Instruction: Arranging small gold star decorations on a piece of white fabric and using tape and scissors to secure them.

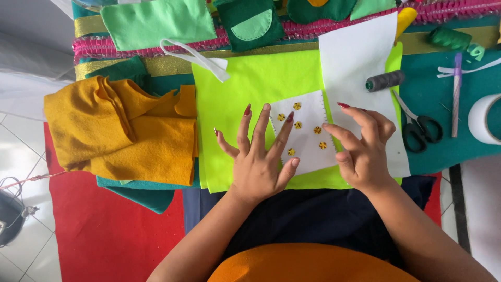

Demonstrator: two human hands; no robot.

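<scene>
At the left lies folded mustard felt (125,130); then our left hand (258,162) rests flat with fingers spread wide, holding nothing, on the small white piece (308,138) with yellow sequins, on lime felt (250,94). The piece lies between both hands, tilted; our right hand (362,151), fingers loosely curled and empty, touches its right edge, with the scissors (420,128) farther right.

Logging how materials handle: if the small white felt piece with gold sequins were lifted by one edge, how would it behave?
The white piece looks thin and soft, so it would probably droop. It likely weighs little, lying flat under the left hand and right hand. On the lime felt it probably grips rather than slides.
</scene>
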